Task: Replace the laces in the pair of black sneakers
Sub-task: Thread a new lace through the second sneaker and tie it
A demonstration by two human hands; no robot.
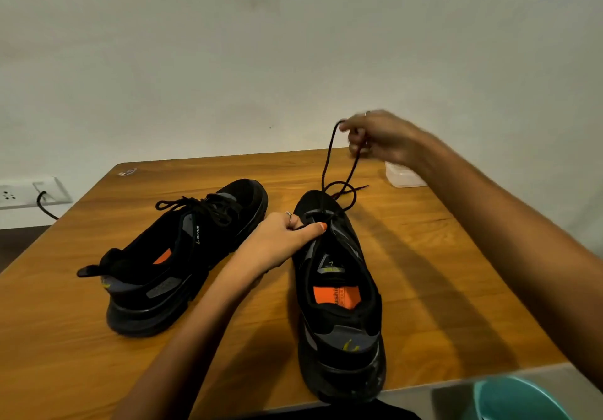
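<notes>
Sneakers sit on the table: the left hand point(287, 233) should press the right shoe point(336, 289) down near the front edge while the right hand point(378, 139), pinching the lace point(328, 162), pulls it up slowly.

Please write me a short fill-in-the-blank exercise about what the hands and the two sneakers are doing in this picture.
1. The right hand lifts a black ____ above the near sneaker.
2. The left hand rests on that sneaker, near its ____ end.
3. The far sneaker, on the wooden table, is still ____.
4. The insoles of both sneakers carry an ____ patch.

Missing words: lace; toe; laced; orange
</notes>
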